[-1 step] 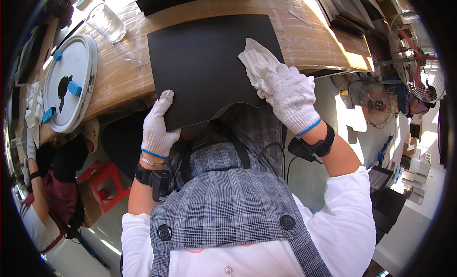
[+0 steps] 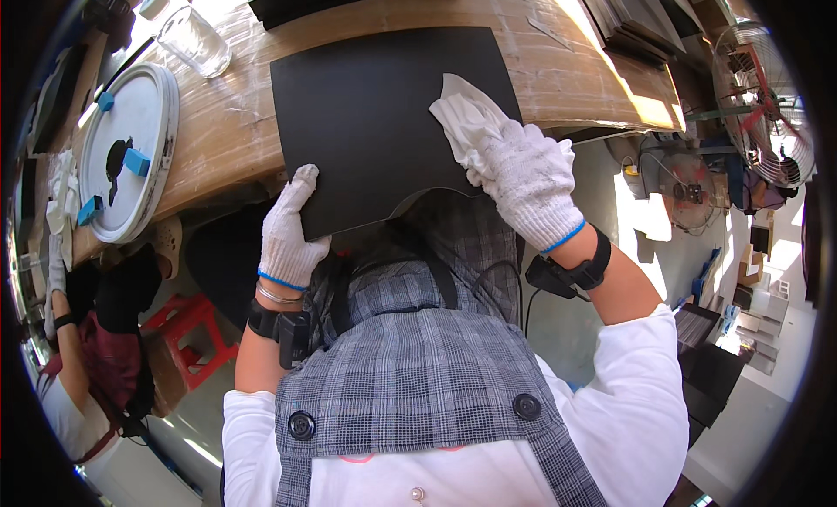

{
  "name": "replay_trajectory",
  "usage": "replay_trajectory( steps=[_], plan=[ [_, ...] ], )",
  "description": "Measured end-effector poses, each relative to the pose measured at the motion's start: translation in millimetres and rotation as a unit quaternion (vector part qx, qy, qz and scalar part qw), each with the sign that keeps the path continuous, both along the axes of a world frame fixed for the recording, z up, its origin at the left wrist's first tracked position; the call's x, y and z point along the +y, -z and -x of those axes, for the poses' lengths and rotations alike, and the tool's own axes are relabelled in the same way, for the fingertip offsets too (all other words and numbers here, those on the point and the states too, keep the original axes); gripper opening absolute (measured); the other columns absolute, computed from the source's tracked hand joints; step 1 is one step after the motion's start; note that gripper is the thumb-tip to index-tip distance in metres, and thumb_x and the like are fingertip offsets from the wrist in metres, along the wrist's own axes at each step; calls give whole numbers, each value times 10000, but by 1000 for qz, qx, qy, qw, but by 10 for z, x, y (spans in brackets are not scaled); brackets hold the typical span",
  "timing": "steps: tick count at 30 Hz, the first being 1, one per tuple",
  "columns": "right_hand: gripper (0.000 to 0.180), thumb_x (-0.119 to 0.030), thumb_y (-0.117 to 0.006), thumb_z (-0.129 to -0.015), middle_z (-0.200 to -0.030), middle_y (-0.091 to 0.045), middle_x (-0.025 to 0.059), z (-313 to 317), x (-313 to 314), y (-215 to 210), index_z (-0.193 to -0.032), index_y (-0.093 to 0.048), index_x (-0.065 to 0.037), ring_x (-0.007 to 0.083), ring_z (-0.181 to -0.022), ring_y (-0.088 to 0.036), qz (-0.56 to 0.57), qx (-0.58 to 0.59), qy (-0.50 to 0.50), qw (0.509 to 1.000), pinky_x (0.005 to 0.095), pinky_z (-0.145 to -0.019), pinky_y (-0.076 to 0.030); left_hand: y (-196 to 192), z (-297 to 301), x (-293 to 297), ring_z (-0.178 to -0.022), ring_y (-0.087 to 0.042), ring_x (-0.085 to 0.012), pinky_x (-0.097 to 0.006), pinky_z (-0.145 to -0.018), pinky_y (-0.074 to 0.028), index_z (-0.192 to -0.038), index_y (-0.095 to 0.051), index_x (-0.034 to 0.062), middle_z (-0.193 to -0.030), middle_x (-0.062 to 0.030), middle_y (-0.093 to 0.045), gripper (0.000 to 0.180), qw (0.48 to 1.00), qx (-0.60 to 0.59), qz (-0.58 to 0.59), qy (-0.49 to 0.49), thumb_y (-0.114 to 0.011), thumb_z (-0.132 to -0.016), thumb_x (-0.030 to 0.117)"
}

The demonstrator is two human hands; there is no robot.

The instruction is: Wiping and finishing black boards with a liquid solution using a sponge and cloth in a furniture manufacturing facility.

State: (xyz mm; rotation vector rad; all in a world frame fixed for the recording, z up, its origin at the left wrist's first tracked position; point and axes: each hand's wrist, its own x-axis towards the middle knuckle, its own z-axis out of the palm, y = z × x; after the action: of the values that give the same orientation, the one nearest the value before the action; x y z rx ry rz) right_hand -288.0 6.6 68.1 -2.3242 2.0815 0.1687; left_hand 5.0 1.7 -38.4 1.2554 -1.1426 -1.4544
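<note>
A matte black sheet [image 2: 375, 115] lies on the near part of the table and juts out past its front edge toward my lap. Its near edge bows up slightly. My left hand [image 2: 289, 232], in a white knitted glove, grips the sheet's near left corner, thumb on top and fingers hidden underneath. In my right hand [image 2: 532, 180], gloved the same way, is a crumpled white cloth [image 2: 466, 119], pressed on the sheet's right side. The fingers are closed round the cloth.
A white round lid [image 2: 148, 158] with blue blocks on it stands at the left, near a clear glass [image 2: 196, 43]. Black sheets [image 2: 349, 0] are stacked at the back. Fans [image 2: 758, 106] stand at the right. Beside a red stool [image 2: 187, 333], another person's gloved hand [image 2: 57, 267] shows at far left.
My right hand has slid a little to the left and toward me over the sheet, taking the cloth with it. My left hand and the sheet stay put.
</note>
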Motion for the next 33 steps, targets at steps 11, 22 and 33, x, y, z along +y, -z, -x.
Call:
replay_trajectory(
  steps=[11, 22, 33],
  plan=[
    [313, -261, -705, -821, -1051, -588, 139, 523, -141, -242, -1080, -645, -97, 338, -984, -597, -50, 108, 105, 987, 453, -835, -492, -228, 107, -47, -1247, -550, -191, -278, -1064, -453, -1319, -546, -23, -1331, -100, -579, 486, 951, 212, -200, -106, -599, -844, -109],
    [402, -152, -656, -879, -1169, -634, 102, 494, -175, -181, -1257, -583, -35, 256, -1104, -601, -52, -408, 114, 904, 355, -967, -470, -114, 28, 11, -1247, -545, -178, -286, -1065, -455, -1339, -528, -20, -1353, -94, -560, 505, 994, -94, 33, 31, -575, -847, -119],
    [216, -201, -684, -769, -1048, -614, 96, 118, 164, 293, -968, -650, -125, 268, -866, -607, 181, -108, -183, 960, 405, -707, -489, -78, -12, -45, -1199, -590, -219, -306, -1047, -465, -1268, -599, -6, -1261, -115, -631, 486, 916, 306, -225, -126, -658, -790, -73]
  ],
)
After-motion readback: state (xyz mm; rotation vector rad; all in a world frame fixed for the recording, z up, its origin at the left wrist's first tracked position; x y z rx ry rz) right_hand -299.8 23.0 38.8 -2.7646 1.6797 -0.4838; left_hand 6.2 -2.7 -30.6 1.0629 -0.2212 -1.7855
